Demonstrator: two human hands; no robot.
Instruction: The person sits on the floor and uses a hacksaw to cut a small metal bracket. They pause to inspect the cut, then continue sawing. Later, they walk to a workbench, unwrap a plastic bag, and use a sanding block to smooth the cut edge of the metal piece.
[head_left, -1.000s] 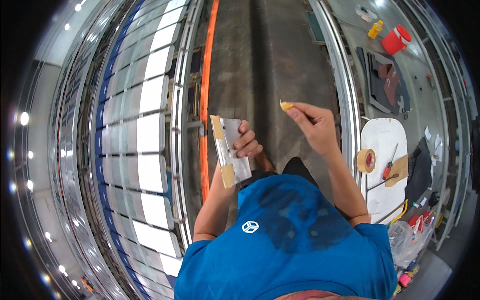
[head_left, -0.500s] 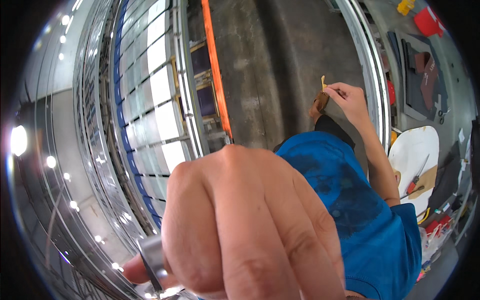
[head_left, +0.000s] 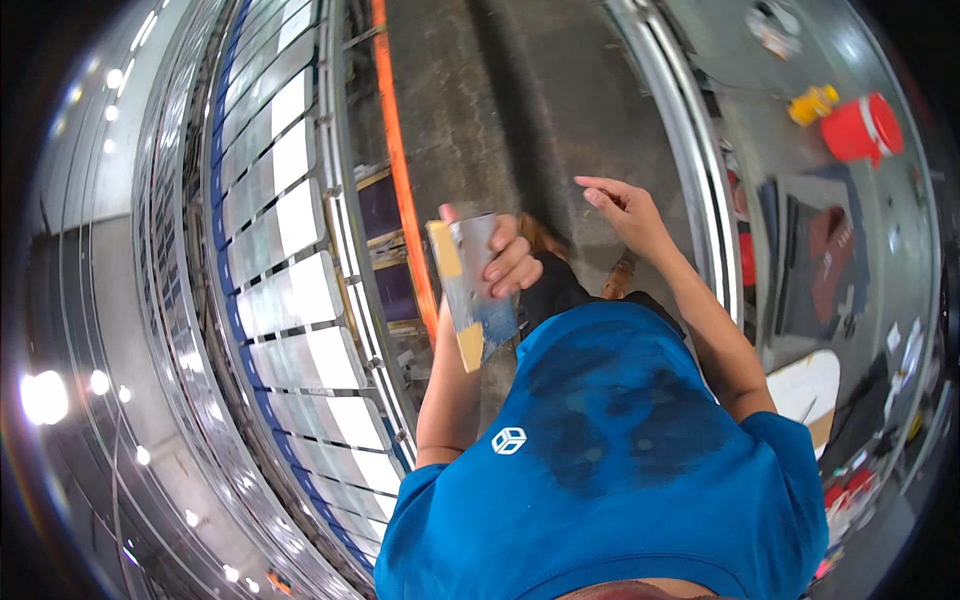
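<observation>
My left hand (head_left: 508,262) grips a flat grey metal plate (head_left: 478,290) in front of my chest. A strip of tan tape sits at the plate's upper end and another at its lower end. My right hand (head_left: 622,206) is raised to the right of the plate and apart from it, fingers loosely spread, with nothing visible in it. Below both arms is my blue shirt (head_left: 610,470).
A long orange rail (head_left: 400,190) runs beside a curved metal frame with white panels (head_left: 290,290) on the left. A metal rail (head_left: 690,190) runs on the right. A red container (head_left: 860,128) and a yellow object (head_left: 812,103) stand at upper right. Concrete floor (head_left: 500,110) lies ahead.
My right hand held a small yellow piece before and now shows none. Half a second ago a hand filled the picture close to the camera; now the left hand holds the plate at chest height again.
</observation>
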